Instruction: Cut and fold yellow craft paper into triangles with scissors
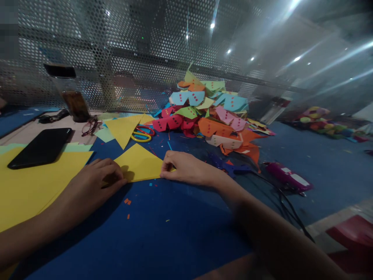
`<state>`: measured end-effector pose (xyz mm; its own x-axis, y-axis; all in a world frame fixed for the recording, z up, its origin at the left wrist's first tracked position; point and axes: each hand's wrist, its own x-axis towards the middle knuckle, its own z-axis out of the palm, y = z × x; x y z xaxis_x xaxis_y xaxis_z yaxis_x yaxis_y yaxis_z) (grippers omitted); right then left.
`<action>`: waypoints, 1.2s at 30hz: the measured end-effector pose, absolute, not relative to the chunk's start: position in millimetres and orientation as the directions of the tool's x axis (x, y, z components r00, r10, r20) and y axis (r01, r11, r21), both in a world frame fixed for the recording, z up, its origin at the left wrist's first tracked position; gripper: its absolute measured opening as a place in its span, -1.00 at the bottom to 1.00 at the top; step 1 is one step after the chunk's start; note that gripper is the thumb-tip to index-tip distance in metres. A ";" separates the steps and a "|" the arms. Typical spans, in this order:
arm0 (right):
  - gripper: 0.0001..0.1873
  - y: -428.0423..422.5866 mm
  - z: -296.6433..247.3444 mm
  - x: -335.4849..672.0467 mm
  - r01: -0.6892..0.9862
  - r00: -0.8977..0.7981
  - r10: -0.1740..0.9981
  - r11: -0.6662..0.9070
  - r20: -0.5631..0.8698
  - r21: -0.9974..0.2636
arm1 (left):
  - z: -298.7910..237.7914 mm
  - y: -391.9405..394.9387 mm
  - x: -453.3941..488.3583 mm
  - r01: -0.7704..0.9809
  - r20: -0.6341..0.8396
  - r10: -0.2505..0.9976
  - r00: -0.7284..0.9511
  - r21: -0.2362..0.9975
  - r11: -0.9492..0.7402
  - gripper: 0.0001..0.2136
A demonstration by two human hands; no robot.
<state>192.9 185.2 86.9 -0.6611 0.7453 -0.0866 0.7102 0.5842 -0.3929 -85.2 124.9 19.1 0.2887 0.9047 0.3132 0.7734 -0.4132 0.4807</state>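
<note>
A folded sheet of yellow paper [142, 163] lies on the blue table in front of me, its peak pointing away. My left hand [105, 177] has its curled fingers at the paper's left corner, thumb and fingertips close together on the edge. At the opposite corner my right hand [177, 167] pinches the paper between thumb and fingers. Just beyond is another yellow paper triangle [124, 128], beside scissors [142, 133] with red and yellow handles. A stack of yellow sheets [26, 190] lies to the left, partly under my left arm.
A black phone [42, 147] rests on the yellow sheets. Behind stand a bottle [75, 103] of brown liquid and glasses [91, 126]. Cut, colourful paper shapes [210, 112] are heaped at the back. A blue glue gun [230, 167] and a purple corded device [288, 177] lie right.
</note>
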 end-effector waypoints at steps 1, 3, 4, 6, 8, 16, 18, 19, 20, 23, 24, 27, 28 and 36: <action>-0.87 185.5 86.6 193.3 0.717 -0.655 0.750 0.580 -0.088 -0.386 | 19.1 125.0 -85.2 0.775 0.312 0.904 0.290 0.478 -0.414 -0.74; -0.87 186.1 86.1 193.9 0.723 -0.649 0.755 0.577 -0.089 -0.379 | 19.7 124.9 -85.1 0.778 0.308 0.904 0.296 0.472 -0.415 -0.74; -0.87 186.4 85.9 194.3 0.723 -0.650 0.755 0.578 -0.087 -0.378 | 20.3 124.8 -85.0 0.779 0.312 0.903 0.295 0.468 -0.417 -0.73; -0.86 187.3 85.8 195.0 0.717 -0.654 0.752 0.581 -0.083 -0.385 | 21.8 124.4 -84.8 0.782 0.308 0.904 0.296 0.467 -0.414 -0.74; -0.84 188.4 86.4 195.8 0.711 -0.658 0.748 0.581 -0.086 -0.396 | 22.6 124.1 -84.7 0.776 0.299 0.907 0.297 0.477 -0.412 -0.74; -0.75 189.3 91.5 201.0 0.680 -0.693 0.709 0.584 -0.129 -0.442 | 18.1 125.2 -86.5 0.756 0.301 0.907 0.293 0.508 -0.413 -0.74; -0.73 188.5 91.7 202.7 0.663 -0.709 0.693 0.596 -0.126 -0.454 | 18.2 125.4 -86.7 0.751 0.294 0.908 0.299 0.514 -0.414 -0.72; -0.74 188.4 91.2 203.4 0.655 -0.717 0.686 0.603 -0.124 -0.454 | 18.5 125.5 -86.7 0.750 0.290 0.908 0.302 0.515 -0.414 -0.71; -0.75 188.5 90.3 204.1 0.649 -0.723 0.681 0.611 -0.117 -0.454 | 18.9 125.6 -86.6 0.751 0.289 0.908 0.303 0.515 -0.414 -0.70; -0.80 189.9 86.1 205.3 0.638 -0.727 0.681 0.620 -0.092 -0.457 | 20.4 125.7 -85.5 0.757 0.297 0.909 0.292 0.510 -0.409 -0.67; -0.80 190.4 84.5 205.5 0.637 -0.723 0.686 0.617 -0.082 -0.462 | 20.8 125.7 -85.0 0.757 0.300 0.909 0.288 0.509 -0.408 -0.67; -0.81 190.6 81.2 206.0 0.643 -0.709 0.702 0.604 -0.068 -0.471 | 21.5 125.2 -84.3 0.756 0.296 0.910 0.290 0.512 -0.408 -0.70; -0.82 190.3 80.5 206.0 0.645 -0.706 0.705 0.602 -0.064 -0.471 | 21.4 125.1 -84.5 0.755 0.298 0.910 0.289 0.513 -0.408 -0.71; -0.83 187.2 77.2 206.9 0.659 -0.692 0.721 0.611 -0.036 -0.439 | 21.6 124.5 -85.8 0.769 0.287 0.915 0.284 0.501 -0.396 -0.73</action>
<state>206.9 187.2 77.2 -0.6923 0.7207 -0.0358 0.6589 0.6112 -0.4385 -85.8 124.5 21.6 0.2844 0.9147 0.2872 0.7695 -0.3964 0.5007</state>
